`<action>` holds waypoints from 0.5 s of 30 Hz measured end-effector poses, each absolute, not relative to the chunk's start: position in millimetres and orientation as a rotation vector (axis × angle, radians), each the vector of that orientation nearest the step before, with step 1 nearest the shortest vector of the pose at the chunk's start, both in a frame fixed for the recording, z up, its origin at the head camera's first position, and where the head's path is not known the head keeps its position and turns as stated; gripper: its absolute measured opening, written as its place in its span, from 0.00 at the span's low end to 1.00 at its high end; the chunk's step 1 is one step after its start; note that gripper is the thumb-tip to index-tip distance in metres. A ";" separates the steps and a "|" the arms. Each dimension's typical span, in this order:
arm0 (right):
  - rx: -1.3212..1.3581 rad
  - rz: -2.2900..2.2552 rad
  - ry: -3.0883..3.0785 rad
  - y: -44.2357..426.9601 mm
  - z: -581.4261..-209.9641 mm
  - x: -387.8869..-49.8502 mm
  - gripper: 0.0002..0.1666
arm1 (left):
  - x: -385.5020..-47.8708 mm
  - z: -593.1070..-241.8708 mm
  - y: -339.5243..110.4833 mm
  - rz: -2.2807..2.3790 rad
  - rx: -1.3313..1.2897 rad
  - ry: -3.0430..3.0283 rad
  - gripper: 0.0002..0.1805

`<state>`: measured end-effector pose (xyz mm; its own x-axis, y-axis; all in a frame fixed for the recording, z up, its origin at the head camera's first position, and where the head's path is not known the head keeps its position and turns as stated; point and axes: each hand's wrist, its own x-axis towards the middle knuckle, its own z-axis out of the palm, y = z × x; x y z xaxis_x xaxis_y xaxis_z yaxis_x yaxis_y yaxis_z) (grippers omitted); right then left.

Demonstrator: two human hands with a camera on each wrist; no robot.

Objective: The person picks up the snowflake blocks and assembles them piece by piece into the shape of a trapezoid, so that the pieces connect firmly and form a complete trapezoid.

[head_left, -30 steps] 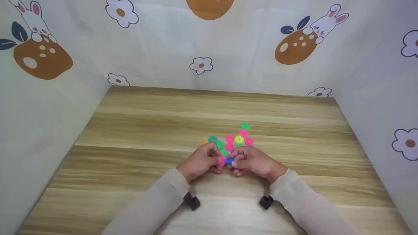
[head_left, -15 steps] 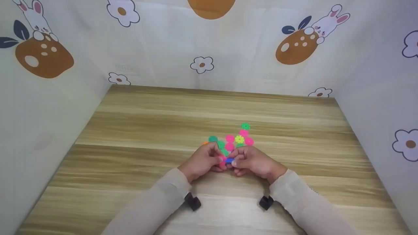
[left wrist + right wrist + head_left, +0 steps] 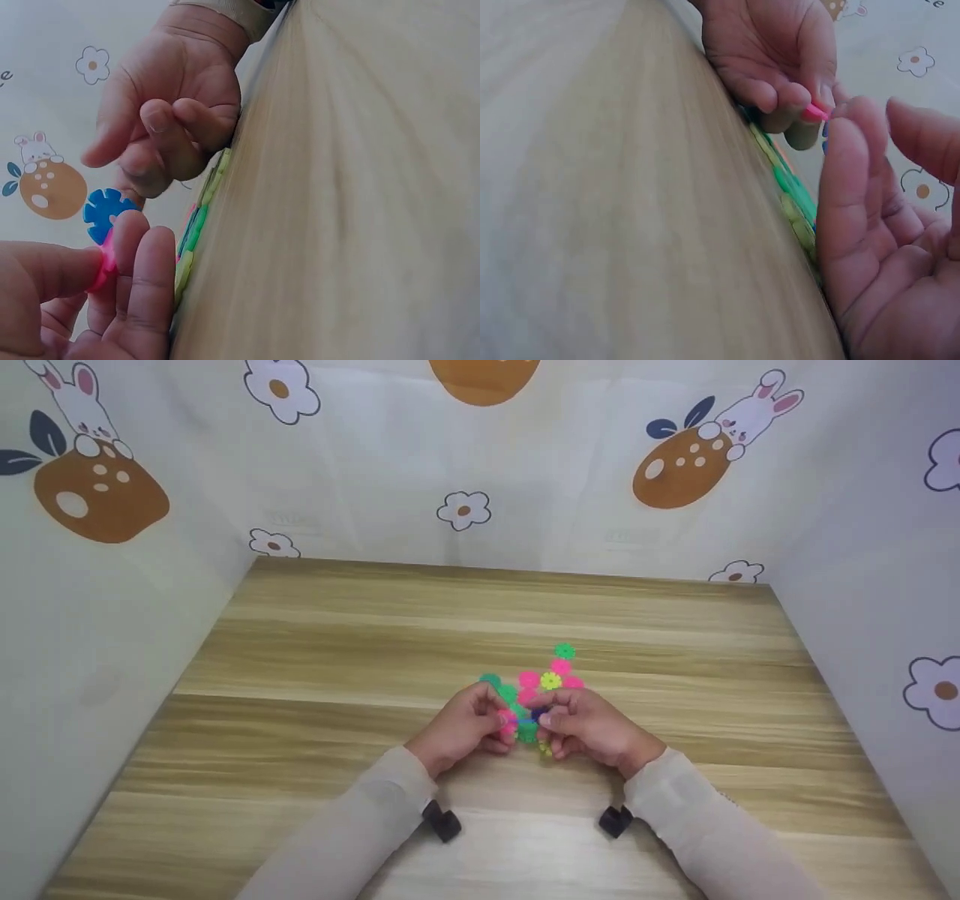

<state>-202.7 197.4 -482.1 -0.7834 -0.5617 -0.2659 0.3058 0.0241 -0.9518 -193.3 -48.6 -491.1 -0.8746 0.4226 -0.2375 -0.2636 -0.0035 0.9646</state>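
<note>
My left hand [image 3: 466,725] pinches a pink flower-shaped notched disc [image 3: 107,259] between thumb and fingertips. Slotted onto its edge is a blue notched disc [image 3: 100,214], standing at an angle to the pink one. My right hand [image 3: 596,729] is close on the other side, its thumb apart from the loosely bent fingers. A fingertip of it lies at or just behind the blue disc; whether they touch, I cannot tell. Under and behind both hands, green discs [image 3: 508,694], pink discs [image 3: 529,679] and a yellow disc [image 3: 550,681] lie flat on the table, partly hidden.
The wood-grain table [image 3: 337,622] is enclosed by white printed cloth walls [image 3: 360,457]. A green disc [image 3: 565,650] lies farthest back in the group. Black wrist mounts [image 3: 442,821] hang below both cuffs.
My right thumb and fingers have parted from the blue disc, and the hand has shifted slightly right. The blue disc stays with the pink one in my left hand. Green and yellow discs now show between the hands.
</note>
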 end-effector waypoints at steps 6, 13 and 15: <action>-0.171 -1.952 1.830 214.6 -478.2 -216.5 0.27 | -194.1 -493.6 -49.1 1.964 0.170 1.770 0.09; 0.070 -1.724 2.157 232.9 -480.4 -231.5 0.27 | -194.7 -493.8 -50.2 1.971 0.185 1.735 0.08; 0.063 -1.645 2.212 233.8 -479.8 -232.4 0.28 | -195.1 -493.3 -50.4 1.969 0.181 1.736 0.08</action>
